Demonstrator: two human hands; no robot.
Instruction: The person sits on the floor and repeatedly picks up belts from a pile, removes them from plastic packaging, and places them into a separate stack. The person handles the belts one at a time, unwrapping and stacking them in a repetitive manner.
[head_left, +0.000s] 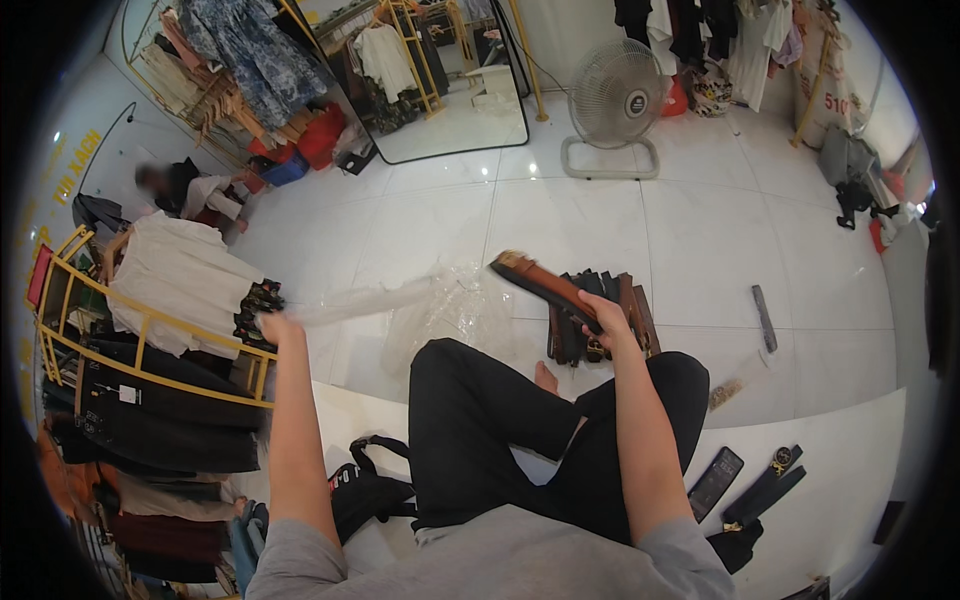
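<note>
My right hand (609, 319) grips a folded brown leather belt (544, 285) with a gold-coloured buckle at its far end. Below and beside it, several black and brown folded belts (641, 319) lie in a row on the tiled floor. My left hand (281, 328) is stretched out to the left, shut on the end of a clear plastic sleeve (367, 302), which trails to the right. More crumpled clear plastic (457, 315) lies on the floor in front of my knees.
At the left stands a yellow metal rack (180, 322) with hanging clothes. On the white bench (847, 427) to my right lie a phone (715, 482) and a dark belt (761, 491); a black bag (367, 487) is at my left. Ahead are a fan (619, 101), a mirror and a crouching person (191, 191).
</note>
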